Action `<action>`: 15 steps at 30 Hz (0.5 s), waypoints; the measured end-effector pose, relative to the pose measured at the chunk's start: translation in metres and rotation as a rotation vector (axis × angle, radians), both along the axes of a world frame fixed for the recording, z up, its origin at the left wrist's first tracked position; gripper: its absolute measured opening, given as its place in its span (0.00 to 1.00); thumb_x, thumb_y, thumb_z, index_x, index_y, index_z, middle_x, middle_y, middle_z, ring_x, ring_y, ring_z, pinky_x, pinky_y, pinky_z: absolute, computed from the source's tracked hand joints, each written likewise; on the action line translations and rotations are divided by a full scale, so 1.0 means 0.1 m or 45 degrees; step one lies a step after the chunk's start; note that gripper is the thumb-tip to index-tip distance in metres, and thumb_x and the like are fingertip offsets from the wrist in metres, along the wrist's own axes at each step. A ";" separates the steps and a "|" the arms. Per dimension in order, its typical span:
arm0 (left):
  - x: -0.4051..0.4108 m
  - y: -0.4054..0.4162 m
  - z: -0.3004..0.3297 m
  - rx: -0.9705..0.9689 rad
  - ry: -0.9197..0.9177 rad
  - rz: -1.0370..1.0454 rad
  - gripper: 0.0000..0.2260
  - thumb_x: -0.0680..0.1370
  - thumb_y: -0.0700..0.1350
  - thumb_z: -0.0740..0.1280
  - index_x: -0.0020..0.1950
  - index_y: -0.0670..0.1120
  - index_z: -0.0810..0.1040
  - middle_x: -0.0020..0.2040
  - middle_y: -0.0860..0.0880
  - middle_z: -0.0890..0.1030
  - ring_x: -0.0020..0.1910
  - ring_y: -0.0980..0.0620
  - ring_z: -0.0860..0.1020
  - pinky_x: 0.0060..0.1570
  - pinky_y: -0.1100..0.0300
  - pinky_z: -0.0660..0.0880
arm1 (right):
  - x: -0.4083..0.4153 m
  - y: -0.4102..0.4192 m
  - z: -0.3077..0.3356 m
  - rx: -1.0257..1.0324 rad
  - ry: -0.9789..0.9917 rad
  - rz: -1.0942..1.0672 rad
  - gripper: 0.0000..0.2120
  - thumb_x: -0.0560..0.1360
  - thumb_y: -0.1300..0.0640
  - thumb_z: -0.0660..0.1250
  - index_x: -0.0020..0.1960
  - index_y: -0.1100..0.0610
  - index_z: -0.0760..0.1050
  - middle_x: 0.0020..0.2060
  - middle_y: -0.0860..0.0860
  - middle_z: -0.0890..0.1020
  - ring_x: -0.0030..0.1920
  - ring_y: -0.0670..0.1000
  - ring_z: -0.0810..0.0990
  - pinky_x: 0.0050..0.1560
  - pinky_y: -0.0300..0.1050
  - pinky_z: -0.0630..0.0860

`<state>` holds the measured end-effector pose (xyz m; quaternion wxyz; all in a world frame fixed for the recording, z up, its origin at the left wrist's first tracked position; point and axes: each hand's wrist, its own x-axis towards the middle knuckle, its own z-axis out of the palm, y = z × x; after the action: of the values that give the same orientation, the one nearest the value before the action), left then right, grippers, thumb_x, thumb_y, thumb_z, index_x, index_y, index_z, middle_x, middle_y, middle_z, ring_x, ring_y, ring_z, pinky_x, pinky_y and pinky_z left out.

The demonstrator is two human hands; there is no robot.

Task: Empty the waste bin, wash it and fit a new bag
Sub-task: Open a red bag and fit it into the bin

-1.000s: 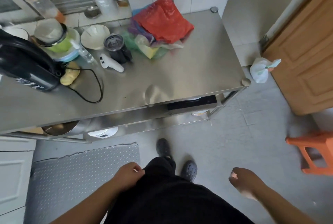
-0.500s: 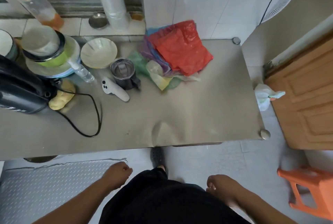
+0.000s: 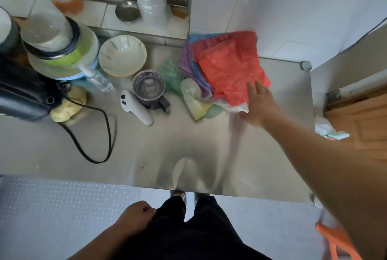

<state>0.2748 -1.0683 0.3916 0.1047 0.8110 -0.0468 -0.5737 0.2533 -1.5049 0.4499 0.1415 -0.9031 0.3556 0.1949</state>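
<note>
Reaching over the steel desk with the right hand, fingers straight and spread, tips just at the near edge of the red bag, nothing held yet. Left hand down by the thigh, loosely curled, holding nothing. Red bag lying on top of a loose pile of bags at the far right of the desk, against the white wall, with purple, blue, green and yellowish ones fanned out beneath. No waste bin in view. Likely very light, limp and slippery: thin film, prone to cling to the sheets below and drag them along. Best pinched at a free corner or the near edge of the top sheet, then peeled up and away. Close to the left of the pile: a lidded mug and a white handheld device, both easy to knock
</note>
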 end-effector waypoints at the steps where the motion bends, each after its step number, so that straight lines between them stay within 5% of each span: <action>1: -0.03 0.03 0.00 0.011 -0.004 0.001 0.11 0.78 0.48 0.64 0.37 0.47 0.75 0.37 0.50 0.82 0.34 0.54 0.76 0.37 0.60 0.71 | 0.08 -0.03 -0.04 -0.001 0.033 0.051 0.52 0.70 0.47 0.73 0.80 0.52 0.42 0.80 0.54 0.44 0.79 0.61 0.46 0.76 0.57 0.58; 7: -0.24 0.11 0.04 0.078 -0.035 0.027 0.10 0.78 0.49 0.64 0.38 0.49 0.75 0.39 0.53 0.82 0.40 0.56 0.78 0.40 0.63 0.71 | 0.36 -0.09 -0.19 0.032 0.042 0.169 0.41 0.74 0.50 0.66 0.80 0.53 0.48 0.80 0.58 0.46 0.79 0.64 0.48 0.77 0.56 0.53; 11: -0.35 0.07 0.08 0.097 -0.072 0.038 0.09 0.78 0.49 0.64 0.39 0.49 0.76 0.41 0.52 0.82 0.44 0.54 0.80 0.44 0.61 0.74 | 0.35 -0.17 -0.15 -0.068 -0.130 0.267 0.19 0.76 0.60 0.60 0.65 0.63 0.72 0.66 0.65 0.72 0.67 0.65 0.69 0.68 0.52 0.64; 15: -0.44 0.02 0.10 0.107 -0.099 0.010 0.08 0.78 0.50 0.64 0.41 0.50 0.77 0.43 0.53 0.82 0.45 0.56 0.79 0.42 0.63 0.72 | 0.29 -0.16 -0.03 -0.050 -0.292 0.103 0.12 0.76 0.62 0.59 0.56 0.62 0.76 0.55 0.64 0.80 0.56 0.65 0.78 0.54 0.52 0.75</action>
<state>0.2308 -1.0665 0.4019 0.0710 0.8364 -0.0238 -0.5429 0.2818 -1.5208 0.4466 0.1557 -0.9356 0.3040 0.0889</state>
